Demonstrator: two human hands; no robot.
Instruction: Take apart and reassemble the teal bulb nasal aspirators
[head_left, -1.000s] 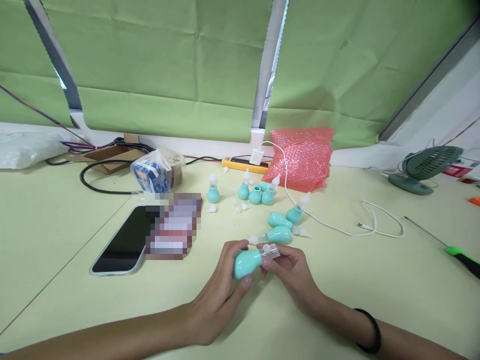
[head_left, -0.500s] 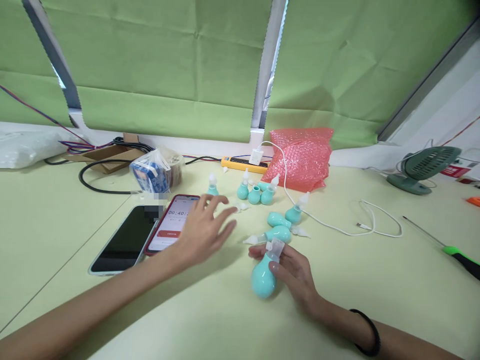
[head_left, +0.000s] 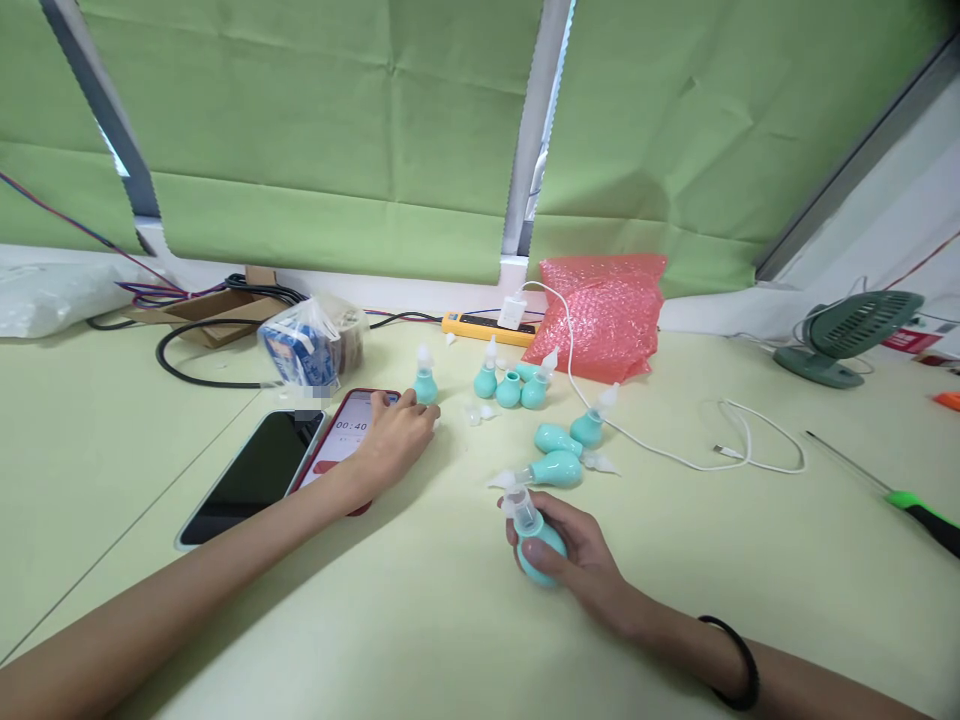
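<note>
My right hand (head_left: pixel 581 555) is wrapped round a turquoise nasal aspirator bulb (head_left: pixel 541 560), thumb in front. From the bulb's top rises a clear plastic neck (head_left: pixel 525 510), tilted to the left with no tip visible on it. Beside the red-rimmed phone (head_left: pixel 346 430), my left hand (head_left: pixel 397 440) reaches down with curled fingers. A bit of something whitish shows at its fingertips, mostly hidden by the hand. Just beyond that hand stands an aspirator with a clear tip (head_left: pixel 424 378). Small clear plastic parts (head_left: pixel 480 414) lie to its right.
Several turquoise aspirators (head_left: pixel 556 468) lie or stand mid-table, along with an open bulb (head_left: pixel 508 390). A dark phone (head_left: pixel 251 480) is at left. Behind are a yellow power strip (head_left: pixel 487 328) and pink bubble wrap (head_left: pixel 600 320). A white cable (head_left: pixel 675 460), screwdriver (head_left: pixel 915 510) and fan (head_left: pixel 855 335) are at right.
My left hand has moved left and down, its spread fingers now curled. My right hand has turned the bulb more upright and wrapped further round it, with the neck now leaning left.
</note>
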